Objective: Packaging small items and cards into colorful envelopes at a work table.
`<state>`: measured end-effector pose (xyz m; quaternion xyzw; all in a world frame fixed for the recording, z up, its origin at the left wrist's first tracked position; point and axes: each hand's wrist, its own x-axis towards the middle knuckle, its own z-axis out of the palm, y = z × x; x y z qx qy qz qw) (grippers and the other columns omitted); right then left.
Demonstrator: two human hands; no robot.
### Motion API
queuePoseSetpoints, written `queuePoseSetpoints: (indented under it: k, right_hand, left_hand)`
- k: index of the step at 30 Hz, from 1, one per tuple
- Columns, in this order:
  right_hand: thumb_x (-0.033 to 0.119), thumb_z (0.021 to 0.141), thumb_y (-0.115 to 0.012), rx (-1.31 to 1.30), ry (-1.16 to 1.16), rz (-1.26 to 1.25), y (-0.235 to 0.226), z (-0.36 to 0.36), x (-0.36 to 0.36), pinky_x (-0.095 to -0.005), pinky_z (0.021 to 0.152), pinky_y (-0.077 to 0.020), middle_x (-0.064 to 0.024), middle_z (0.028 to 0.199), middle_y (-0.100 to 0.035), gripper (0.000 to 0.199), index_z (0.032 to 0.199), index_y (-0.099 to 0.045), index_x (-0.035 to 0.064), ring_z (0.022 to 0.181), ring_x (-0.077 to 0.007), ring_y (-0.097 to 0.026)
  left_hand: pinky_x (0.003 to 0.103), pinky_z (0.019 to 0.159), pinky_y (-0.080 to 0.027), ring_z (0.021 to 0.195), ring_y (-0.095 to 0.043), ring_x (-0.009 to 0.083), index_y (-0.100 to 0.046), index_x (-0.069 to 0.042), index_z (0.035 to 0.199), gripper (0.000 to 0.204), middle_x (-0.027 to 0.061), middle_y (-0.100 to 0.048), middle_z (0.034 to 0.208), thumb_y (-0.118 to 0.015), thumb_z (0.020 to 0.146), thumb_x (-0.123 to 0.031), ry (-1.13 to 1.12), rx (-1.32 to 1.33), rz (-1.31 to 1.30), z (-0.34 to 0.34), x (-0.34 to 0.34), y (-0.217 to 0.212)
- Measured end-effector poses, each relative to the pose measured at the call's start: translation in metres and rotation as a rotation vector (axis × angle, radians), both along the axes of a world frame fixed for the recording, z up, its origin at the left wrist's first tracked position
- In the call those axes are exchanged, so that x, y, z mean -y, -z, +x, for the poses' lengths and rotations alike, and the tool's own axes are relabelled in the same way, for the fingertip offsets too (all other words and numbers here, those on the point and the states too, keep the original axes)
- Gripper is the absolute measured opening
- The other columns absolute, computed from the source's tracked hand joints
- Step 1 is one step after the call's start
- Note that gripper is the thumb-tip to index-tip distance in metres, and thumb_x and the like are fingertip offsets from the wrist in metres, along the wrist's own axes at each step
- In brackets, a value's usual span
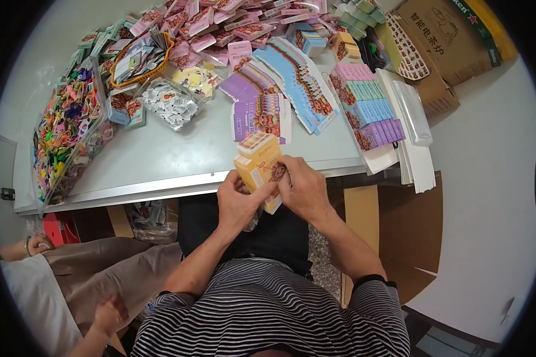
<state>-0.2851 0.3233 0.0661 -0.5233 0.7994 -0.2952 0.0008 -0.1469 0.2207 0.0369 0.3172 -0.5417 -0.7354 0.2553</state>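
Observation:
A small yellow carton (258,162) is held between my two hands, just off the table's front edge and above my lap. My left hand (239,203) grips its lower left side, the thumb lying across the front. Fingers of my right hand (302,185) close on its right side and lower corner. The carton tilts slightly, with a checked brown-and-cream end at the top; whether its lower end is closed is hidden by my hands. Just beyond it lie a flat purple carton blank (250,122) and a fanned row of blue carton blanks (301,83).
Stacked pink, green, blue and purple boxes (366,101) stand at the right. A bag of colourful small items (71,131), an orange basket (138,71) and a bag of white packets (170,102) sit left. Pink boxes (220,27) pile up behind. Another person's hand (110,315) is at lower left.

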Motion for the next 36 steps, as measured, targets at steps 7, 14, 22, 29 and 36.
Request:
queuePoseSetpoints:
  k: [7, 14, 22, 29, 36]
  right_hand:
    - [-0.008, 0.075, -0.060, 0.626, -0.256, -0.327, -0.011, 0.021, -0.023, -0.0387, 0.086, -0.0522, -0.0116, 0.093, -0.064, 0.012, 0.083, -0.058, 0.0009, 0.092, -0.0234, -0.065]
    - [-0.003, 0.082, -0.069, 0.953, -0.426, -0.152, -0.031, 0.024, -0.035, -0.0256, 0.065, -0.0477, -0.0064, 0.086, -0.065, 0.012, 0.093, -0.066, 0.0004, 0.074, -0.0111, -0.061]
    - [0.001, 0.085, -0.074, 0.793, -0.381, -0.024, -0.071, -0.011, -0.027, -0.0246, 0.058, -0.0446, -0.0045, 0.075, -0.067, 0.002, 0.085, -0.072, 0.0006, 0.064, -0.0098, -0.061]
    - [0.006, 0.088, -0.074, 0.576, -0.377, 0.088, -0.045, 0.005, -0.017, -0.0310, 0.061, -0.0498, -0.0101, 0.081, -0.071, 0.012, 0.099, -0.074, 0.0022, 0.067, -0.0221, -0.066]
    - [0.006, 0.087, -0.076, 0.788, -0.676, 0.046, -0.053, 0.018, -0.019, -0.0325, 0.059, -0.0481, -0.0097, 0.075, -0.069, 0.011, 0.097, -0.077, 0.0023, 0.067, -0.0223, -0.066]
  left_hand:
    - [0.026, 0.076, -0.059, 0.087, -0.071, 0.0134, -0.062, 0.007, 0.110, 0.034, 0.0141, -0.073, 0.105, -0.080, 0.086, -0.008, -0.143, -0.042, 0.152, 0.018, 0.011, 0.010]
    - [0.033, 0.083, -0.060, 0.092, -0.073, 0.0206, -0.061, 0.008, 0.120, 0.035, 0.0176, -0.072, 0.111, -0.068, 0.093, -0.013, -0.152, -0.203, 0.492, 0.026, 0.033, -0.005]
    - [0.038, 0.084, -0.062, 0.091, -0.074, 0.0267, -0.054, 0.012, 0.129, 0.052, 0.0208, -0.070, 0.115, -0.069, 0.085, -0.012, 0.237, -0.009, 0.324, 0.049, 0.053, -0.006]
    - [0.032, 0.083, -0.059, 0.088, -0.072, 0.0185, -0.064, 0.009, 0.114, 0.033, 0.0136, -0.072, 0.104, -0.071, 0.088, -0.010, -0.187, -0.180, 0.356, 0.036, 0.064, -0.004]
    - [0.028, 0.078, -0.057, 0.085, -0.071, 0.0151, -0.064, 0.008, 0.115, 0.032, 0.0126, -0.073, 0.103, -0.070, 0.087, -0.004, -0.154, -0.161, 0.219, 0.042, 0.056, -0.006]
